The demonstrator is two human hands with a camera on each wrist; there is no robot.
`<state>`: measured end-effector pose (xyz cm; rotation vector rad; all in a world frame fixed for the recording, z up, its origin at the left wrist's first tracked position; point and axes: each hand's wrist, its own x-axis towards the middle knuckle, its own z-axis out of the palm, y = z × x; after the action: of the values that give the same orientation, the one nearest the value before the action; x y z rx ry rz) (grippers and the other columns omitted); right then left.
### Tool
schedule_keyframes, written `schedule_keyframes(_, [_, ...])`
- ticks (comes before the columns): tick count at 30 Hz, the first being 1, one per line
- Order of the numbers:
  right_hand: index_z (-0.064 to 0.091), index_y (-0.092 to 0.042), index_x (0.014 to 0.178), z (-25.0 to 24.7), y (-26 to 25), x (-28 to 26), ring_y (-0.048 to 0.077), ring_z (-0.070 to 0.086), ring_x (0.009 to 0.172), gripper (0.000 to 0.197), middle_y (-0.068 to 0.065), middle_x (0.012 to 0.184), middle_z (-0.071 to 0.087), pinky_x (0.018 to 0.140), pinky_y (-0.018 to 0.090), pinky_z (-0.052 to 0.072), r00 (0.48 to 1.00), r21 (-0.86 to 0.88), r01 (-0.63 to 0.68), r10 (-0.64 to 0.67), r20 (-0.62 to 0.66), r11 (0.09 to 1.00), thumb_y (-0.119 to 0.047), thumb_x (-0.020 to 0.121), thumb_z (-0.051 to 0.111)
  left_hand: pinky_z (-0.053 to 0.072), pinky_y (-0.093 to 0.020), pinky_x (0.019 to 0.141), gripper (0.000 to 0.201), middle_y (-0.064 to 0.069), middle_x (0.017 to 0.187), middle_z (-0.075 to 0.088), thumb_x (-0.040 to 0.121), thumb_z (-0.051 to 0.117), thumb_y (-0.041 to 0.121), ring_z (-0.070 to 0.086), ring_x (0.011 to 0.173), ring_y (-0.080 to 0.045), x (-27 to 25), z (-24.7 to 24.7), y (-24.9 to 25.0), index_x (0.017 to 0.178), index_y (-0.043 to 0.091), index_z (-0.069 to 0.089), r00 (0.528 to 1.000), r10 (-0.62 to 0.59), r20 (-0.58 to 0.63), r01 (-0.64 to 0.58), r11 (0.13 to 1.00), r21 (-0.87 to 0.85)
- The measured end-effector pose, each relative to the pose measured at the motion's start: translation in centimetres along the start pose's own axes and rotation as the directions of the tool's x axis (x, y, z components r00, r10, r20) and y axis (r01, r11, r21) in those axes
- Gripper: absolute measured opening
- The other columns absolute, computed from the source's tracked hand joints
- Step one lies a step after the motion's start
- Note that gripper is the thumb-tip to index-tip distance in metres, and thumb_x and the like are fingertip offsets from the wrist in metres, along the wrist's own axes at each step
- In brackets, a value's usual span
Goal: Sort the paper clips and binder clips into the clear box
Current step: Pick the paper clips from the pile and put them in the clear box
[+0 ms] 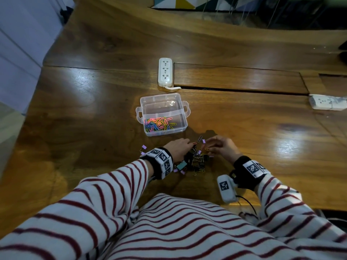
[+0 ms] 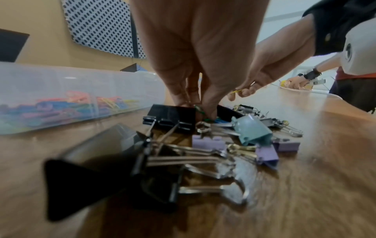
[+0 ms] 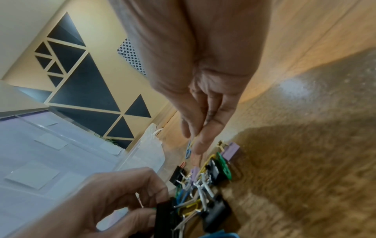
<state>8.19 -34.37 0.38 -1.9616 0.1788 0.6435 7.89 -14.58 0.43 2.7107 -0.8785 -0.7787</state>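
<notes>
I noted the left hand (image 2: 191,67) pinching a green paper clip (image 2: 200,111) in the pile of binder clips (image 2: 203,145) on the bench (image 1: 244,128) beside the clear box (image 1: 162,113); the right hand (image 1: 222,147) pinched a yellow one. Light, thin, slippery wire; I judged fingertip pinches at the loop best.

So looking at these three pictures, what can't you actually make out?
- Head view: the clips under the left hand are hidden by it and its wristband.
- Left wrist view: the paper clips in the clear box blur into colour.
- Right wrist view: what the right hand pinches is too thin to name.
</notes>
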Motion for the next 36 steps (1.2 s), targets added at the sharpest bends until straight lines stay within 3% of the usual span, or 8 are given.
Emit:
schedule_keyframes(3, [0.059,-0.017,0.084,0.3,0.1,0.2,0.016,0.062,0.076,0.025,0.011,0.096,0.062,0.071,0.027,0.055,1.000,-0.191,0.009,-0.015,-0.028,0.982,0.006,0.086,0.050,0.047,-0.038,0.089,0.046,-0.013,0.119,0.047,0.083,0.059,0.008,0.046,0.109,-0.027,0.0,0.2,-0.4,0.126,0.006,0.042,1.000,0.005,0.008,-0.005,1.000,-0.009])
schedule_keyframes(7, [0.059,-0.007,0.108,1.3,-0.1,0.4,0.025,0.058,0.104,0.027,0.013,0.111,0.063,0.091,0.032,0.048,0.995,-0.575,0.089,-0.094,0.020,0.814,-0.010,0.082,0.063,0.046,-0.037,0.087,0.045,-0.012,0.122,0.041,0.084,0.058,0.009,0.042,0.110,-0.027,-0.3,0.3,-0.6,0.126,0.006,0.042,0.999,0.011,-0.032,-0.011,1.000,-0.001])
schedule_keyframes(13, [0.056,-0.003,0.112,2.4,-0.5,0.8,0.027,0.053,0.108,0.036,0.014,0.118,0.058,0.093,0.032,0.041,0.986,-0.798,0.165,-0.093,0.136,0.580,-0.012,0.079,0.067,0.044,-0.038,0.080,0.036,-0.016,0.115,0.050,0.087,0.045,-0.002,0.051,0.105,-0.031,-0.5,0.1,-0.5,0.122,0.004,0.042,0.999,0.005,-0.046,-0.006,1.000,-0.014])
schedule_keyframes(19, [0.060,-0.013,0.081,0.6,-0.9,0.7,0.021,0.062,0.081,0.008,0.013,0.095,0.066,0.068,0.019,0.049,0.995,-0.530,0.090,-0.053,0.085,0.843,-0.008,0.080,0.066,0.046,-0.035,0.081,0.030,-0.016,0.110,0.061,0.084,0.056,0.004,0.058,0.102,-0.029,-0.2,-0.3,-1.7,0.112,0.004,0.049,0.996,-0.084,-0.035,0.072,0.964,-0.254])
schedule_keyframes(23, [0.060,-0.019,0.079,-0.7,-1.0,0.4,0.015,0.063,0.075,0.018,0.007,0.088,0.064,0.063,0.020,0.053,0.997,-0.192,0.047,-0.034,0.071,0.980,-0.001,0.081,0.062,0.050,-0.011,0.063,0.023,-0.013,0.104,0.066,0.083,0.062,0.006,0.060,0.083,-0.014,-1.4,-1.2,-3.6,0.106,0.001,0.062,0.984,-0.177,-0.038,0.103,0.723,-0.683])
schedule_keyframes(26, [0.063,-0.004,0.090,-0.6,-1.7,0.3,0.008,0.063,0.063,0.012,0.005,0.080,0.064,0.057,0.013,0.053,0.996,0.021,0.022,-0.024,0.080,1.000,0.003,0.083,0.058,0.051,-0.018,0.070,0.018,-0.009,0.096,0.063,0.084,0.060,0.008,0.059,0.078,-0.011,-2.8,-2.6,-4.8,0.101,0.002,0.064,0.969,-0.233,-0.084,0.085,0.632,-0.771])
schedule_keyframes(32, [0.060,-0.005,0.084,1.7,-6.4,1.8,0.016,0.058,0.077,0.018,0.008,0.085,0.060,0.066,0.017,0.054,0.991,0.338,-0.049,0.004,0.133,0.940,0.008,0.087,0.048,0.047,-0.024,0.078,0.017,-0.009,0.098,0.064,0.083,0.062,0.008,0.057,0.087,-0.014,-4.7,-5.6,-7.8,0.098,0.002,0.063,0.867,-0.432,-0.248,0.140,0.689,-0.712])
schedule_keyframes(36, [0.054,0.011,0.111,4.6,-10.8,4.0,0.018,0.060,0.079,0.024,0.016,0.097,0.061,0.064,0.014,0.056,0.984,0.253,0.003,-0.048,0.170,0.968,0.007,0.088,0.046,0.047,-0.026,0.082,0.012,-0.012,0.100,0.066,0.083,0.064,0.011,0.059,0.086,-0.014,-4.8,-5.3,-10.2,0.091,0.004,0.065,0.831,-0.471,-0.296,0.293,0.823,-0.486])
